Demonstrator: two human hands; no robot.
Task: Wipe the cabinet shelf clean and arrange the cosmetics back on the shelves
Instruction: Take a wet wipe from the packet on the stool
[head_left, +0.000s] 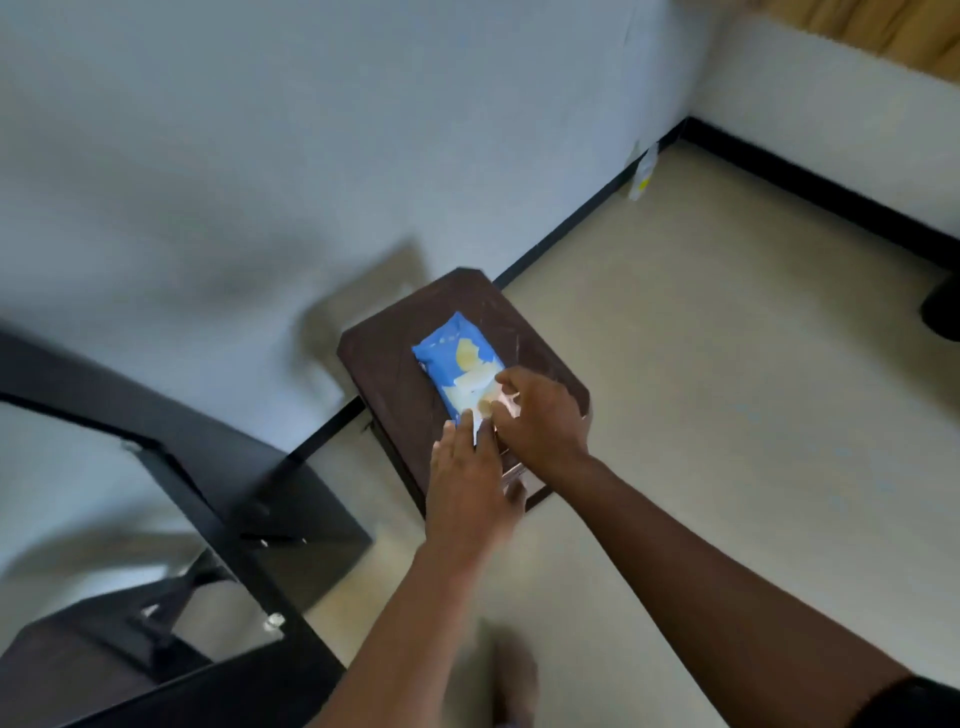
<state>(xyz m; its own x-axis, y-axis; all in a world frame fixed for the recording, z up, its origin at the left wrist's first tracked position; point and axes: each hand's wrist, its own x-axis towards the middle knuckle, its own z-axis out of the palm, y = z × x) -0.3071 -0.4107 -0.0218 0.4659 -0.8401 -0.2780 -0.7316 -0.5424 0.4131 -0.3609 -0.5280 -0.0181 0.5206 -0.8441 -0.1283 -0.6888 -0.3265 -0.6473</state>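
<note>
Head cam, looking down at a small dark stool (395, 374) set against the white wall (311, 130). Blue wipes pack (457, 364) lies flat on top of it, toward the centre. My left hand (470, 493) lies on the near end of the pack, fingers straight and spread, pressing it down. My right hand (540, 415) is curled, thumb + fingertips pinching a bit of white at the pack's opening; can't tell if it's the flap or a wipe, too blurred. Black cabinet (218, 519) sits lower left, just beside the stool. Small pale bottle (641, 174) stands on the floor by the far baseboard.
</note>
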